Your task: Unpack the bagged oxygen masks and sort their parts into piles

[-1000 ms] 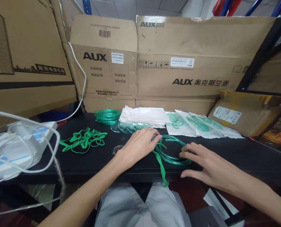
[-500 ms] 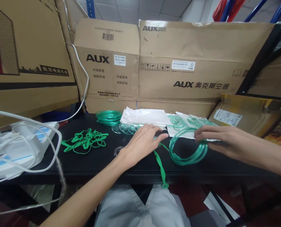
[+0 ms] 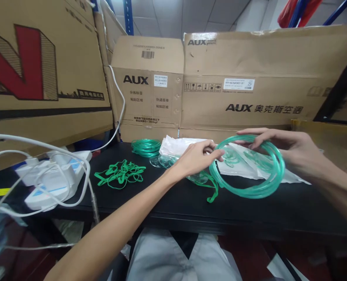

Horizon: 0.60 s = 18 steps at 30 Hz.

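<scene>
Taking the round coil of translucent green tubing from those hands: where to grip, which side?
I'd take the lower arc of the coil from the near side, pinching across all the bunched loops. The right hand holds the upper-right rim, the left hand is at the left; the lower arc is bare, and the open middle leaves room.

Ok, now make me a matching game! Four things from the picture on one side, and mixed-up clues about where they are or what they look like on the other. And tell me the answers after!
Things:
1. Tangle of green bands
2. Coil of green tubing
3. AUX cardboard
4. Power strip

Clues:
A. White, over at the left side
B. Standing up at the back
C. In a loose heap on the black table
D. Held up off the table by the right hand

Right pairs: 1-C, 2-D, 3-B, 4-A
</scene>
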### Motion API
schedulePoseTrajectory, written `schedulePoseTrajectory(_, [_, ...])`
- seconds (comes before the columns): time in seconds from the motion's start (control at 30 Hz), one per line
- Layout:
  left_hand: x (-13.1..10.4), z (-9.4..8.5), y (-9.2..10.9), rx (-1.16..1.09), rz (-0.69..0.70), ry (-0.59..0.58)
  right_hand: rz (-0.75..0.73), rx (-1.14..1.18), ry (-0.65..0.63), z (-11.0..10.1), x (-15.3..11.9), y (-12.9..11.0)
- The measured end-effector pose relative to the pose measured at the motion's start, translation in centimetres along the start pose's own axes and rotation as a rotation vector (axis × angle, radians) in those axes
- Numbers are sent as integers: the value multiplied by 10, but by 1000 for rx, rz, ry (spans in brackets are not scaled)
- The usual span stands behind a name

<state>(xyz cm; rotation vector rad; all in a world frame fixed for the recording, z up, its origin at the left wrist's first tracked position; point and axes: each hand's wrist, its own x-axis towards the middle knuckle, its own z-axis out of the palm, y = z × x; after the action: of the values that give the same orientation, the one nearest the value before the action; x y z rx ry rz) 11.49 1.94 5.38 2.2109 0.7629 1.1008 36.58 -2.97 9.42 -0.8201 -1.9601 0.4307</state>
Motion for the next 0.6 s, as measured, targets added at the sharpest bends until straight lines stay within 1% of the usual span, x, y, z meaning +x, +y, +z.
schedulePoseTrajectory(0.07, [0,-11,1,-57,-24,26,74,168,109,11,0,9])
schedulePoseTrajectory(0.13, [0,-26,-1,-35,-30,88,174,301,182,24,0,21])
schedulePoseTrajectory(0.2, [1,-47,-8,35,-27,177,272,372,208,35,-2,35])
schedulePoseTrajectory(0.27, [3,-72,-20,106,-54,261,340,408,213,41,-5,51])
schedulePoseTrajectory(0.37, [7,-111,-44,155,-169,451,411,445,224,42,-11,70])
schedulePoseTrajectory(0.47, [9,-146,-67,189,-259,578,473,464,233,39,-16,79])
schedulePoseTrajectory(0.53, [8,-163,-79,223,-335,652,498,469,228,37,-19,81])
schedulePoseTrajectory(0.6, [4,-175,-88,255,-429,691,511,471,218,36,-22,80])
